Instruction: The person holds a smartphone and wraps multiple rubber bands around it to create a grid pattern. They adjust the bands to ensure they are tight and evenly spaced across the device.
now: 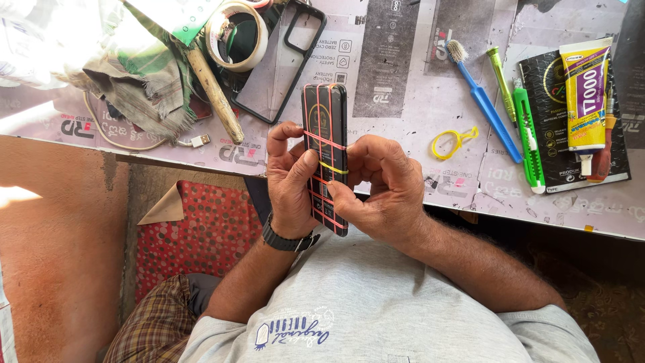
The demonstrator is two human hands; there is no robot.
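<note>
A black smartphone (325, 114) stands on edge between both hands, bound by several red rubber bands and one yellow band. My left hand (290, 181), with a dark watch at the wrist, grips its left side, thumb on the yellow band. My right hand (384, 188) clasps the right side, thumb pressed on the phone's lower part. The phone is held above the near edge of the workbench (416, 101).
A clear phone case (279, 67), tape roll (236, 37), wooden stick (215, 91), crumpled cloth (134, 74) and cable plug (199, 140) lie at left. A yellow rubber band (451, 142), blue toothbrush (485, 104), green cutter (529, 138), green pen (502, 81) and glue tube (584, 94) lie at right.
</note>
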